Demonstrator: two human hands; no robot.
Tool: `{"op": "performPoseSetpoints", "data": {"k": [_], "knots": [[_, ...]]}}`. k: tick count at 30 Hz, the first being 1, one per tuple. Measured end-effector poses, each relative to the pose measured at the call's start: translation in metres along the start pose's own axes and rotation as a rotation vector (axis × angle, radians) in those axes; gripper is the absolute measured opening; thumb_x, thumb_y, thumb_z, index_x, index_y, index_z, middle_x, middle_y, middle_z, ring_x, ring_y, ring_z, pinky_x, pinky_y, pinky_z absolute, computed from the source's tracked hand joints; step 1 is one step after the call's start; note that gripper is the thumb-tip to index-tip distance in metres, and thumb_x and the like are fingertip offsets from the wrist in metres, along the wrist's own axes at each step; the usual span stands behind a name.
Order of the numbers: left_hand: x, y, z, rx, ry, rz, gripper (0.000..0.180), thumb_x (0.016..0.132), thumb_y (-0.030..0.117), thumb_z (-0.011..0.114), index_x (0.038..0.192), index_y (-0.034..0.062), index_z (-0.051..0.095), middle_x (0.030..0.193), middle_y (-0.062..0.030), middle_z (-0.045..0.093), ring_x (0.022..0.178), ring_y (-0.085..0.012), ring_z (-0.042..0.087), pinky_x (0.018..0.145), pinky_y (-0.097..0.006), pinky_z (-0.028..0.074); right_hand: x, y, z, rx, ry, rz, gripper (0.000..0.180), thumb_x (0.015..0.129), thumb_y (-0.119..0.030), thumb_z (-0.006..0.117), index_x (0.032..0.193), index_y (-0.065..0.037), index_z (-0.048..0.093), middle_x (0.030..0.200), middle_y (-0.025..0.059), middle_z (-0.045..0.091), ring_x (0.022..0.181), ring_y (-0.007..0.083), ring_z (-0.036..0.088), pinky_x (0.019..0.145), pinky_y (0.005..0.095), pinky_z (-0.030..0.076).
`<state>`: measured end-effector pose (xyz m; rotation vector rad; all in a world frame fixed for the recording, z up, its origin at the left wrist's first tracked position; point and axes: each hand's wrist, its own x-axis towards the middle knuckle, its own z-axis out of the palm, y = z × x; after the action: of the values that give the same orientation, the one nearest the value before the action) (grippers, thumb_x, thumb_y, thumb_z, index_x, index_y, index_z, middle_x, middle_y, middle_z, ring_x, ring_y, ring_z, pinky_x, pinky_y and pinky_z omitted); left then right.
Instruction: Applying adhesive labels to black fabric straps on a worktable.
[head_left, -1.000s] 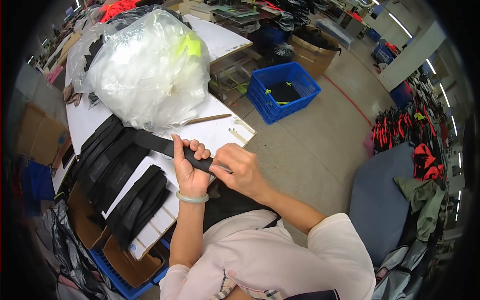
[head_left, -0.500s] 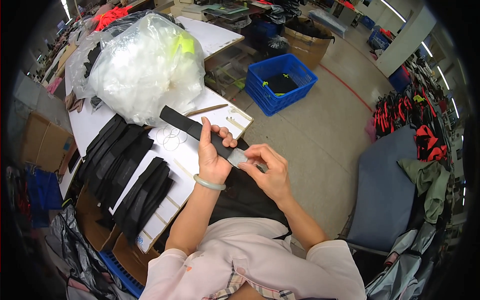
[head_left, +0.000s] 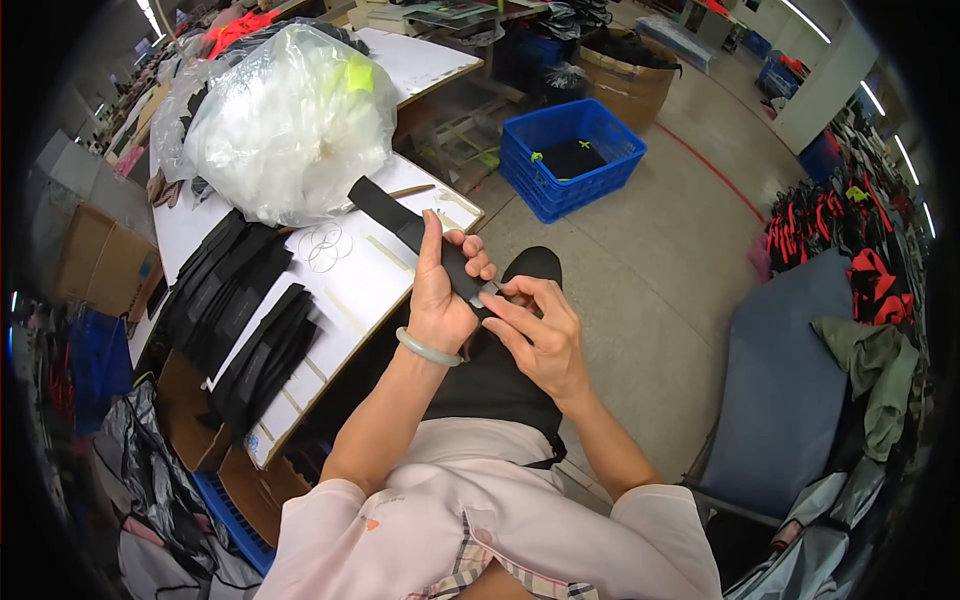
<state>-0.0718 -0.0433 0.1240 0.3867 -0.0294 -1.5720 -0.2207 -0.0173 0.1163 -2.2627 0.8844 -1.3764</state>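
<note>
A black fabric strip lies slantwise across my left hand, its far end sticking out beyond the thumb. The left fingers curl around it, and a pale bangle circles that wrist. At the strip's near end my right hand pinches with thumb and fingers. A small light-grey piece shows there, partly covered by the right fingertips. On the white table to my left rest two stacks of similar black strips, a larger stack and a smaller stack.
A big clear plastic bag with white contents sits on the table's far part, near several thin rings. On the floor ahead stands a blue crate. A grey padded panel and hanging garments line the right side.
Less of the grey piece shows, as the right fingers now cover more of it. Both hands and the strip sit slightly farther right in view, while the table has shifted left.
</note>
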Motion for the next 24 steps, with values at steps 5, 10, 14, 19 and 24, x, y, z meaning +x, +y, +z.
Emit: {"op": "performPoseSetpoints", "data": {"k": [5,10,14,19,24], "knots": [[0.004,-0.021,0.011,0.05,0.011,0.006,0.042,0.089,0.05,0.062,0.076,0.0116,0.051,0.068,-0.0027,0.05,0.053,-0.0119,0.046,0.051,-0.027,0.043,-0.008,0.018,-0.014,-0.03,-0.025,-0.001,0.035,0.072,-0.015,0.078,0.106,-0.009,0.071,0.092,0.0083,0.057,0.076,0.021,0.057,0.061,0.0311,0.049],[0.021,-0.039,0.016,0.124,0.003,0.032,0.041,0.089,0.049,0.061,0.077,0.0107,0.052,0.068,-0.0031,0.05,0.053,-0.0119,0.046,0.051,-0.027,0.043,-0.012,0.045,-0.019,0.047,-0.033,0.028,0.035,0.076,-0.024,0.076,0.107,-0.009,0.069,0.083,0.0064,0.051,0.069,0.0209,0.053,0.06,0.0341,0.048],[0.05,-0.056,0.023,0.111,0.024,-0.008,0.04,0.091,0.047,0.06,0.079,0.0097,0.053,0.068,-0.0036,0.05,0.053,-0.0119,0.044,0.051,-0.027,0.043,-0.003,0.072,-0.029,0.065,-0.071,0.082,0.035,0.079,-0.025,0.074,0.11,-0.009,0.067,0.079,0.0071,0.048,0.07,0.023,0.054,0.059,0.0354,0.049],[0.093,-0.065,0.024,0.165,0.022,-0.031,0.033,0.093,0.04,0.06,0.08,0.0103,0.053,0.066,-0.0023,0.049,0.054,-0.0118,0.042,0.052,-0.027,0.039,0.013,0.115,-0.041,0.13,-0.083,0.124,0.035,0.081,-0.024,0.072,0.113,-0.01,0.067,0.086,0.0077,0.053,0.069,0.0217,0.057,0.059,0.0341,0.047],[0.134,-0.001,-0.015,0.62,0.541,0.213,0.035,0.097,0.041,0.052,0.079,0.0104,0.051,0.06,-0.0016,0.049,0.047,-0.0137,0.042,0.049,-0.029,0.037,0.024,0.184,-0.044,0.487,0.084,0.379,0.025,0.089,-0.014,0.066,0.111,-0.004,0.069,0.094,0.0055,0.058,0.075,0.0125,0.057,0.063,0.0254,0.046]]}}
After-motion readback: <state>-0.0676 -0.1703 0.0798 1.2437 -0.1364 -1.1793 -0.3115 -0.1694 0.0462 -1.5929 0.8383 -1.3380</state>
